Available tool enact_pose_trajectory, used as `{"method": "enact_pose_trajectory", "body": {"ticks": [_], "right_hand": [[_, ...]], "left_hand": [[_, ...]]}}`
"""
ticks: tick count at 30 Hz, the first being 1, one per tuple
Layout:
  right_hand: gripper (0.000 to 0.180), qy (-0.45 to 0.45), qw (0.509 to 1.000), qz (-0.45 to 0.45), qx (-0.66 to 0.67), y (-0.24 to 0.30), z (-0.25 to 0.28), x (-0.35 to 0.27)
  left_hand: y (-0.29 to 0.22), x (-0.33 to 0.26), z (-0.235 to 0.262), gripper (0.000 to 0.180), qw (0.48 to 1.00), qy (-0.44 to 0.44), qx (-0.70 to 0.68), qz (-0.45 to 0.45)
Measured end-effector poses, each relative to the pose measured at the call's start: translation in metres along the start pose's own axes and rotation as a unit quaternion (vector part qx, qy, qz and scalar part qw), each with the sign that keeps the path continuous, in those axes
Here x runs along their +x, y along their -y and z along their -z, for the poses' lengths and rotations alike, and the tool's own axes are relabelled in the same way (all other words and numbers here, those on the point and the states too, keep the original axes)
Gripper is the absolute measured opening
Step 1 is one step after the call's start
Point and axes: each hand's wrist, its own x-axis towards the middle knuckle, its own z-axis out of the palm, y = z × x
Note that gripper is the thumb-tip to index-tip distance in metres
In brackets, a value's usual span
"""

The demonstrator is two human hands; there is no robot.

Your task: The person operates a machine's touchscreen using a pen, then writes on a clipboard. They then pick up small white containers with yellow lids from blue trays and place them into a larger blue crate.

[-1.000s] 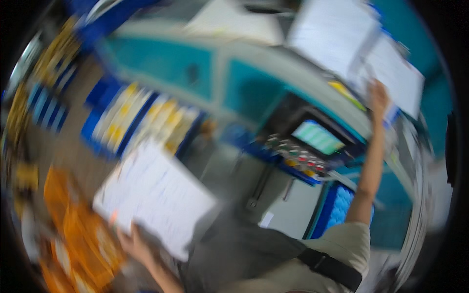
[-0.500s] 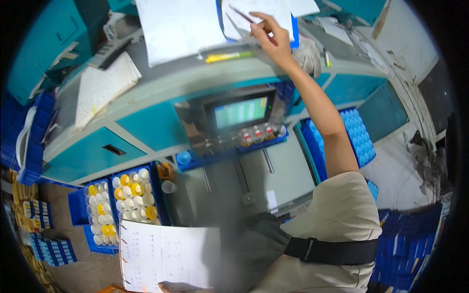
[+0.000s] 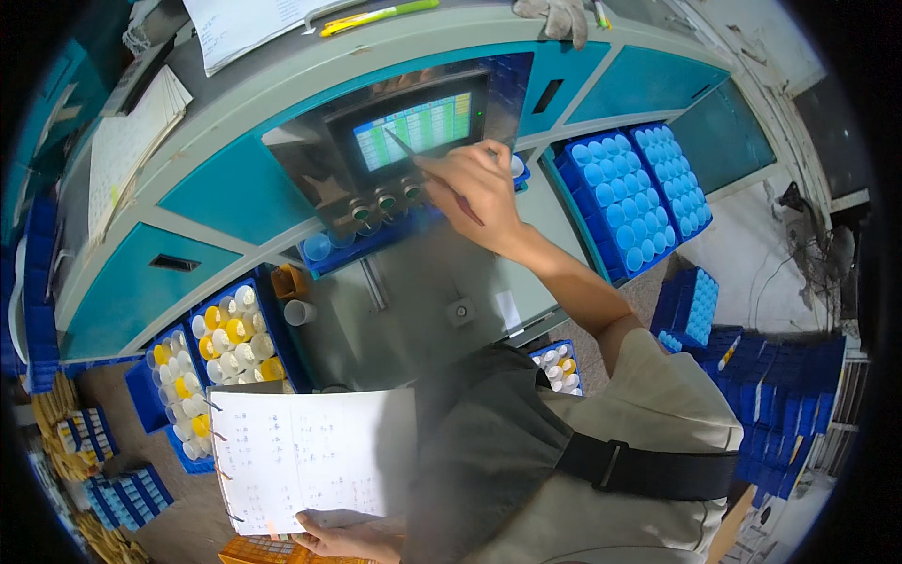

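Right hand is up at the control panel, fingers pinched shut around a thin pen whose tip lands on the lit screen, upper-left part of the green grid. Row of round knobs sits just below the screen, under the knuckles, not touched. Left hand at bottom edge grips the lower edge of a notebook, open page of handwritten rows facing up, held flat in front of the torso, well apart from the panel. Thumb lies over the page edge, other fingers are hidden under it. Step in hand looks like keying values from the page into the screen, one cell being tapped with the pen tip. How far down the list this is cannot be told, since writing and screen cells are too small to read. Next move would likely call for a glance back to the page, then a light, exact tap on the next cell, keeping the wrist clear of the knobs so nothing gets bumped. Blue trays of capped vials flank the panel on the right, a tray with yellow and white caps lower left, a yellow-green marker on the machine top with loose papers.
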Motion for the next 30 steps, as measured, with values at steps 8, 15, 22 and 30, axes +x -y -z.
{"method": "enact_pose_trajectory", "body": {"ticks": [8,15,22,30], "right_hand": [[0.023,-0.028,0.998,0.004,-0.063,0.006,-0.005,0.000],[0.018,-0.048,0.996,-0.013,-0.069,-0.001,0.011,-0.014],[0.020,-0.046,0.993,-0.047,-0.098,-0.018,0.023,-0.019],[0.021,-0.022,0.997,-0.027,-0.073,-0.019,0.018,-0.019]], "left_hand": [[-0.004,-0.003,0.000,0.058,0.998,0.036,-0.044,-0.013],[0.000,0.005,0.001,0.054,0.998,0.044,-0.033,-0.018],[-0.007,-0.002,0.001,0.058,0.999,0.023,-0.017,-0.018],[-0.011,-0.006,0.000,0.062,1.000,0.024,-0.002,-0.019]]}}
